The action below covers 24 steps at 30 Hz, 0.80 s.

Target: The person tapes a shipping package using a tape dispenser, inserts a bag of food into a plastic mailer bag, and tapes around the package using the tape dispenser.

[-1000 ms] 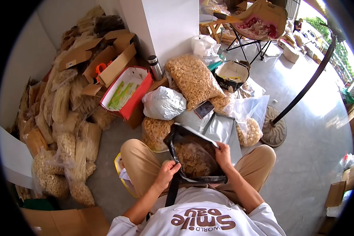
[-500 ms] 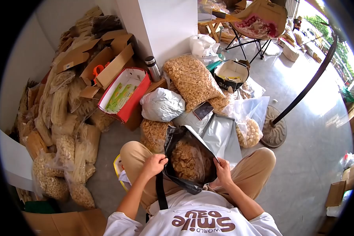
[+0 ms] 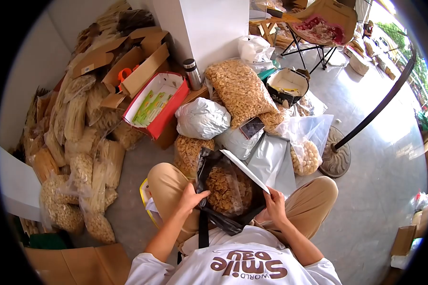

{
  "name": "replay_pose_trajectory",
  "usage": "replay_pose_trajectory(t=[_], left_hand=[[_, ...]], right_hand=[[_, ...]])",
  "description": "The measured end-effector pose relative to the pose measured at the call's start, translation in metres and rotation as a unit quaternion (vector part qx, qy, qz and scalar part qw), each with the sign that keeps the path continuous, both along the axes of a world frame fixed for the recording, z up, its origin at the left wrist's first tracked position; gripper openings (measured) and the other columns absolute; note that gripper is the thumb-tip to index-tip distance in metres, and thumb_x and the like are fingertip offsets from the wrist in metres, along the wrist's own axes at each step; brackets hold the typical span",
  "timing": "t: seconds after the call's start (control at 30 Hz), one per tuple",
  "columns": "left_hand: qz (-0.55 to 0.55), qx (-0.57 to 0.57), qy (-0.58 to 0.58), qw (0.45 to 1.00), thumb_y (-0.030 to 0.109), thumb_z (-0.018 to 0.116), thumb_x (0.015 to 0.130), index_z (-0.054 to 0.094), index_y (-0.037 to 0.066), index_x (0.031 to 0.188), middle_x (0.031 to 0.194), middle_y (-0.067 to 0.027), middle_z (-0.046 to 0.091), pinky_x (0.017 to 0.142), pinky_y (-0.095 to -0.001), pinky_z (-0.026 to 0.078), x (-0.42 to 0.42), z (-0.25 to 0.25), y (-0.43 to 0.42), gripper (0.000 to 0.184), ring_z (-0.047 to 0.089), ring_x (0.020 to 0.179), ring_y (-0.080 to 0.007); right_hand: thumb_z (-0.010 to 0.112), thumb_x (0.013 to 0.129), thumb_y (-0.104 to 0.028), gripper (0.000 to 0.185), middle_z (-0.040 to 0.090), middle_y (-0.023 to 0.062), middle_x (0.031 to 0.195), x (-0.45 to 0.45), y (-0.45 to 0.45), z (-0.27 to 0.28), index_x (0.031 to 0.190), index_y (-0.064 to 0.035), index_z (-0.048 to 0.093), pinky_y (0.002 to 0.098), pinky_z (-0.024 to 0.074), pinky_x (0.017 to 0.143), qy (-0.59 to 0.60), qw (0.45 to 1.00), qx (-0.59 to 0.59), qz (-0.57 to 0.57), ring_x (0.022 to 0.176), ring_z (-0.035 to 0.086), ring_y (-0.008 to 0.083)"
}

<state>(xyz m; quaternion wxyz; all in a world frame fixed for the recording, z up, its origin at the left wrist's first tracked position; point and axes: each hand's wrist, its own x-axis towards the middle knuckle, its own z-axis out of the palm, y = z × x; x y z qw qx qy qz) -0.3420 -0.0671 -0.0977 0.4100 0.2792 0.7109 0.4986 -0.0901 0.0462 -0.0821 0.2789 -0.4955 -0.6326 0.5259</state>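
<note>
A mailing bag (image 3: 211, 223), black inside and pale outside, stands wide open between my legs. Inside it sits a clear plastic bag of brown dried flakes (image 3: 227, 191). My left hand (image 3: 191, 198) grips the mailer's left rim, thumb pointing over the edge and the other fingers partly hidden. At the opposite side, my right hand (image 3: 274, 207) is closed on the right rim, where the pale flap folds over. Just beyond the mailer lie flat grey mailing bags (image 3: 270, 159) and a phone (image 3: 251, 128) on a wrapped silver parcel (image 3: 238, 143).
Bagged dried goods (image 3: 76, 156) pile up at the left beside a red box (image 3: 159, 102) holding green packets. Ahead are a steel flask (image 3: 192, 75), a large bag of flakes (image 3: 240, 92) and a black carton (image 3: 287, 86). A round stand base (image 3: 335, 154) with a pole is at right.
The mailer's pale flap now shows longer along its right edge, under my right hand. My left thumb has stretched inward over the rim. The whole view has shifted slightly.
</note>
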Motion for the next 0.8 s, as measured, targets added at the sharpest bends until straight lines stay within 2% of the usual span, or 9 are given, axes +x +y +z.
replay_pose_trajectory(t=[0.07, 0.23, 0.33, 0.4, 0.47, 0.5, 0.63, 0.73, 0.8], left_hand=[[0.022, -0.167, -0.017, 0.986, 0.007, 0.065, 0.077, 0.052, -0.001, 0.104, 0.090, -0.0045, 0.059, 0.069, -0.0256, 0.045, 0.003, -0.009, 0.000, 0.030, 0.054, 0.077, -0.0130], [-0.014, 0.058, -0.081, 0.995, 0.005, 0.061, 0.081, 0.052, -0.001, 0.105, 0.088, 0.0003, 0.056, 0.072, -0.0224, 0.042, 0.038, -0.008, 0.007, 0.026, 0.050, 0.078, -0.0084], [-0.026, 0.038, -0.119, 0.992, 0.007, 0.063, 0.081, 0.055, 0.002, 0.101, 0.082, 0.0026, 0.054, 0.065, -0.0186, 0.039, 0.044, 0.003, 0.017, 0.023, 0.047, 0.070, -0.0050], [-0.020, 0.034, -0.117, 0.992, 0.008, 0.063, 0.081, 0.055, 0.001, 0.100, 0.084, 0.0014, 0.056, 0.067, -0.0198, 0.040, 0.041, 0.001, 0.019, 0.022, 0.048, 0.073, -0.0051], [-0.011, 0.027, -0.112, 0.993, 0.009, 0.062, 0.081, 0.056, 0.000, 0.098, 0.086, 0.0002, 0.058, 0.069, -0.0210, 0.040, 0.040, 0.002, 0.019, 0.020, 0.049, 0.076, -0.0051], [0.008, 0.051, -0.151, 0.987, 0.009, 0.063, 0.081, 0.057, 0.000, 0.097, 0.084, 0.0010, 0.058, 0.068, -0.0207, 0.040, 0.042, 0.007, 0.017, 0.020, 0.048, 0.074, -0.0050], [0.031, 0.065, -0.219, 0.973, 0.009, 0.064, 0.079, 0.058, 0.001, 0.095, 0.085, 0.0016, 0.059, 0.067, -0.0205, 0.041, 0.045, 0.002, 0.010, 0.019, 0.050, 0.073, -0.0051], [0.039, 0.074, -0.254, 0.963, 0.009, 0.066, 0.078, 0.059, 0.001, 0.094, 0.085, 0.0003, 0.061, 0.065, -0.0217, 0.043, 0.046, 0.003, 0.015, 0.019, 0.052, 0.072, -0.0056], [0.044, 0.073, -0.268, 0.960, 0.009, 0.066, 0.078, 0.060, 0.001, 0.093, 0.085, -0.0004, 0.061, 0.064, -0.0224, 0.043, 0.047, 0.002, 0.015, 0.019, 0.054, 0.072, -0.0058]], right_hand=[[0.054, 0.087, -0.015, 0.021, 0.035, -0.0026, 0.053, 0.000, 0.002, -0.017, 0.085, 0.0057, 0.059, 0.0274, 0.0233, 0.044, 0.025, 0.998, 0.058, -0.008, 0.050, 0.028, 0.0064], [0.053, 0.088, -0.019, 0.036, 0.033, -0.0037, 0.052, -0.009, 0.001, -0.014, 0.063, 0.0039, 0.043, 0.0284, 0.0225, 0.042, 0.012, 1.000, -0.008, -0.015, 0.051, 0.029, 0.0052], [0.052, 0.088, -0.022, 0.040, 0.030, -0.0043, 0.048, -0.020, -0.008, -0.044, 0.057, 0.0006, 0.042, 0.0294, 0.0212, 0.041, 0.009, 0.999, 0.028, 0.018, 0.048, 0.027, 0.0064], [0.050, 0.089, -0.024, 0.035, 0.035, -0.0043, 0.051, -0.014, -0.002, -0.041, 0.067, 0.0020, 0.055, 0.0275, 0.0238, 0.042, -0.024, 0.996, 0.056, 0.073, 0.049, 0.030, 0.0058], [0.048, 0.091, -0.025, 0.030, 0.044, -0.0023, 0.055, -0.013, 0.004, -0.014, 0.095, 0.0012, 0.062, 0.0250, 0.0312, 0.046, 0.096, 0.992, -0.085, 0.018, 0.050, 0.036, 0.0068], [0.044, 0.093, -0.022, 0.034, 0.052, -0.0012, 0.067, -0.004, 0.017, -0.035, 0.119, -0.0009, 0.052, 0.0237, 0.0415, 0.056, 0.170, 0.985, -0.033, -0.014, 0.060, 0.047, 0.0083], [0.045, 0.092, -0.013, 0.038, 0.060, 0.0107, 0.097, -0.009, 0.039, -0.077, 0.128, -0.0014, 0.042, 0.0284, 0.0403, 0.087, 0.148, 0.977, 0.048, -0.143, 0.095, 0.054, 0.0189], [0.056, 0.081, -0.016, 0.064, 0.027, 0.0182, 0.139, -0.039, 0.011, -0.093, 0.137, -0.0089, 0.027, 0.0399, 0.0182, 0.106, -0.044, 0.987, 0.101, 0.119, 0.132, 0.016, 0.0339], [0.058, 0.078, -0.029, 0.066, 0.013, 0.0162, 0.144, -0.058, -0.016, -0.042, 0.136, -0.0154, 0.030, 0.0561, 0.0141, 0.103, -0.273, 0.906, 0.238, 0.220, 0.132, 0.007, 0.0405]])
